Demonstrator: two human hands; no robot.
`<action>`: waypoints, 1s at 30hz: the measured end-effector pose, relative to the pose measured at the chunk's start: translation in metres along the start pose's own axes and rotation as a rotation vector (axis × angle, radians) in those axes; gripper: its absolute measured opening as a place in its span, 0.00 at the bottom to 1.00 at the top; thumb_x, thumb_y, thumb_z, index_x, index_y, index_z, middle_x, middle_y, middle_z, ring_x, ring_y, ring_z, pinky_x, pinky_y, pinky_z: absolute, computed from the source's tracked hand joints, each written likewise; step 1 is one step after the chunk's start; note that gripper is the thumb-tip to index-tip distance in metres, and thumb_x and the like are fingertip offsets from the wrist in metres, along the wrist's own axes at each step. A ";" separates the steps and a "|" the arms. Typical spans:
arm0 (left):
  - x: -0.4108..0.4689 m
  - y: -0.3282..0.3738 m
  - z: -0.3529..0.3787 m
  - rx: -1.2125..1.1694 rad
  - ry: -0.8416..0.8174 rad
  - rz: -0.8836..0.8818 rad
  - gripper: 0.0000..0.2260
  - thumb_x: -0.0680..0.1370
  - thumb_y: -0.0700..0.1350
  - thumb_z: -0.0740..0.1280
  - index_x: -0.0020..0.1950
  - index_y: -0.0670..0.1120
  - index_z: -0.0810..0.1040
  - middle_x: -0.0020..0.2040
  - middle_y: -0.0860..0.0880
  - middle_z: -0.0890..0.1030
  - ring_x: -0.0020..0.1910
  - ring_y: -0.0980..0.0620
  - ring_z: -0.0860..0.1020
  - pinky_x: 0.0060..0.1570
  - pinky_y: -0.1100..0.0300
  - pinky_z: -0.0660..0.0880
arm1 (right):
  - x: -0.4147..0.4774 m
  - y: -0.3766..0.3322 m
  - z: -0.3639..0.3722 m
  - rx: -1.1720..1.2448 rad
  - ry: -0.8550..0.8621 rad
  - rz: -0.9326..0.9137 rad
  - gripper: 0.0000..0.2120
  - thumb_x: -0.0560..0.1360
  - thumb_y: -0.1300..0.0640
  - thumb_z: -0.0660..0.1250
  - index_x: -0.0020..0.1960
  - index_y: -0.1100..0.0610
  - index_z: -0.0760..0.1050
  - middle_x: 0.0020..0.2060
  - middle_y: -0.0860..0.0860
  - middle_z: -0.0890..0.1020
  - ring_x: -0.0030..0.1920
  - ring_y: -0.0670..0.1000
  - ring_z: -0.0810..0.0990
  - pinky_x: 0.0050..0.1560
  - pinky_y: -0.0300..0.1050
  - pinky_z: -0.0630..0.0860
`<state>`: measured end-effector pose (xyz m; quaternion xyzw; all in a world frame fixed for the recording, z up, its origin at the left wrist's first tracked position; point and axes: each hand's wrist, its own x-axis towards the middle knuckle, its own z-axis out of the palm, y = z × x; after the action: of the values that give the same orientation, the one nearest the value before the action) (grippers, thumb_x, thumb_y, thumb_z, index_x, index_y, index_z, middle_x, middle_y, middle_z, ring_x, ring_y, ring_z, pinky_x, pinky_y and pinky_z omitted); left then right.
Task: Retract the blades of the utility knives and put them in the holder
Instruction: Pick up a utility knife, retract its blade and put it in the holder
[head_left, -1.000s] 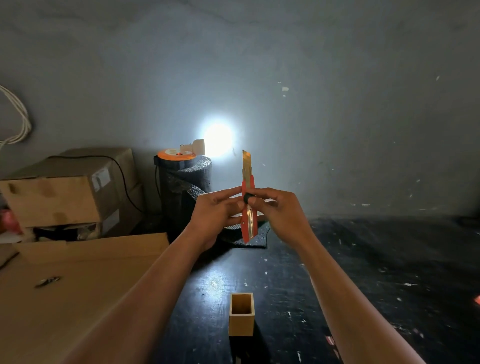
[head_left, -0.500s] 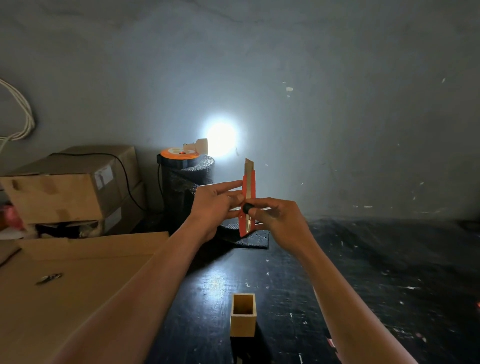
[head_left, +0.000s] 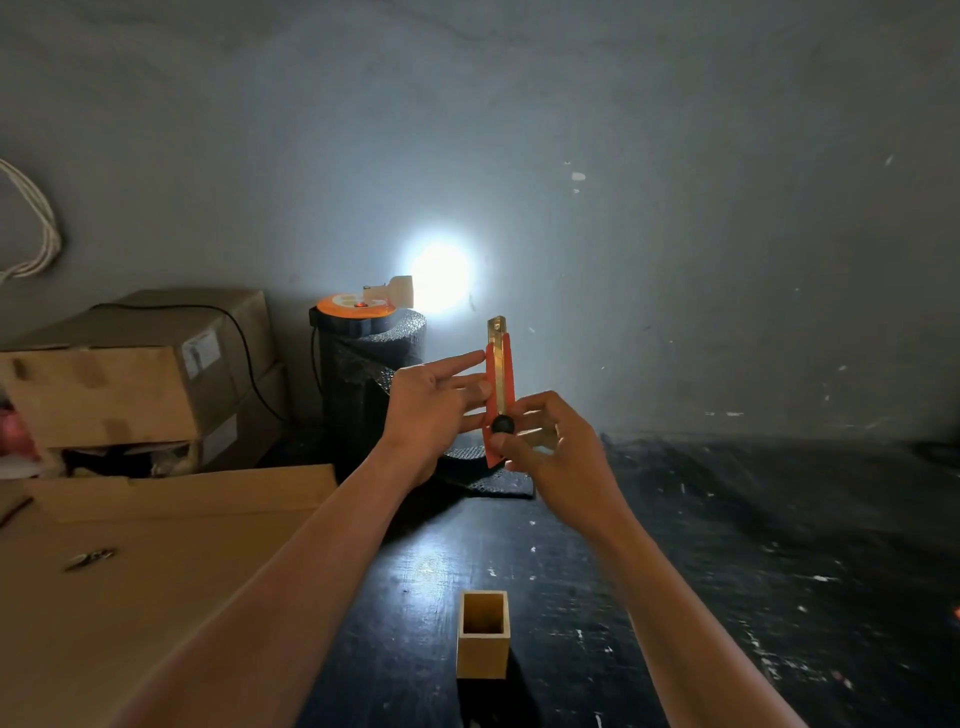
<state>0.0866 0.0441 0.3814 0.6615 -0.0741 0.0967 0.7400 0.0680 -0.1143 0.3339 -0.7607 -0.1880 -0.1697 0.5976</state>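
An orange utility knife (head_left: 503, 375) stands upright in mid-air in front of me, only a short metal tip showing above its body. My left hand (head_left: 427, 411) steadies its left side with the fingertips. My right hand (head_left: 551, 448) grips the lower end, thumb at the black slider knob (head_left: 503, 425). A small square wooden holder (head_left: 483, 640), open at the top with nothing visible inside, stands on the black table (head_left: 727, 561) below and nearer to me than the hands.
A flat cardboard sheet (head_left: 156, 582) with a small metal piece (head_left: 88, 559) covers the left. Stacked cardboard boxes (head_left: 130, 374) sit at back left. A black mesh roll (head_left: 371, 374) with an orange reel and a lit lamp (head_left: 441, 275) stands behind the hands.
The blade has slid down into the knife body, from long to a short tip. The black slider moved down under my right thumb. Both hands dropped slightly.
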 end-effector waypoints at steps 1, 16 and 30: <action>0.000 0.000 0.000 0.003 -0.007 0.006 0.18 0.77 0.29 0.69 0.65 0.42 0.82 0.49 0.41 0.88 0.41 0.48 0.88 0.42 0.57 0.85 | 0.001 0.000 -0.001 0.003 -0.014 -0.010 0.09 0.78 0.56 0.73 0.52 0.44 0.77 0.41 0.31 0.84 0.46 0.40 0.85 0.40 0.32 0.81; -0.005 -0.002 0.003 0.018 -0.023 0.045 0.17 0.78 0.31 0.69 0.67 0.42 0.81 0.49 0.45 0.88 0.42 0.50 0.89 0.41 0.60 0.85 | 0.000 -0.003 -0.011 -0.030 -0.009 -0.003 0.08 0.79 0.53 0.71 0.58 0.46 0.82 0.51 0.42 0.86 0.50 0.44 0.85 0.48 0.38 0.84; -0.005 -0.012 0.004 0.005 -0.025 0.033 0.17 0.78 0.32 0.70 0.66 0.43 0.82 0.51 0.43 0.89 0.46 0.47 0.89 0.47 0.54 0.85 | -0.004 0.003 -0.009 -0.070 -0.010 0.018 0.07 0.80 0.55 0.70 0.56 0.46 0.82 0.52 0.44 0.86 0.49 0.46 0.85 0.52 0.43 0.85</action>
<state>0.0846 0.0389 0.3694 0.6633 -0.0941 0.1007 0.7355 0.0655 -0.1239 0.3319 -0.7837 -0.1778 -0.1671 0.5712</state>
